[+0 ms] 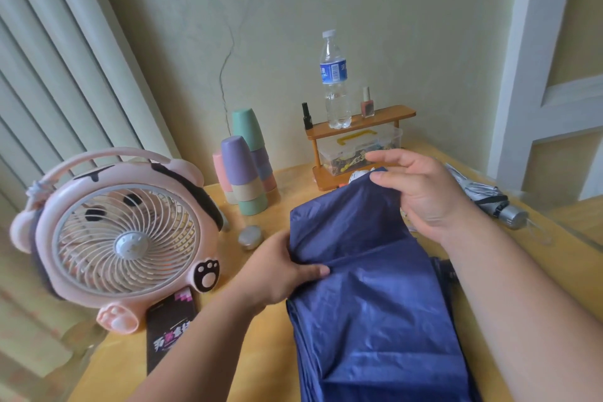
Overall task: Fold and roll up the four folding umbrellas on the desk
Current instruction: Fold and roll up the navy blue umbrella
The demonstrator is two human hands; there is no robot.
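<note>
Item: navy-blue nylon folding umbrella (368, 287), canopy slack, lying on the near right part of the yellow wooden desk (107, 365). My left hand (280, 271) grips a pleat at its left edge, apparently to gather the panels. My right hand (421, 192) pinches its far tip, keeping the cloth taut. Silver rolled umbrella (489, 196): far right edge, seemingly done.

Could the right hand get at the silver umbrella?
Probably yes: the silver umbrella lies just right of the right hand, nothing between them, though that hand pinches the blue umbrella and must let go first.
</note>
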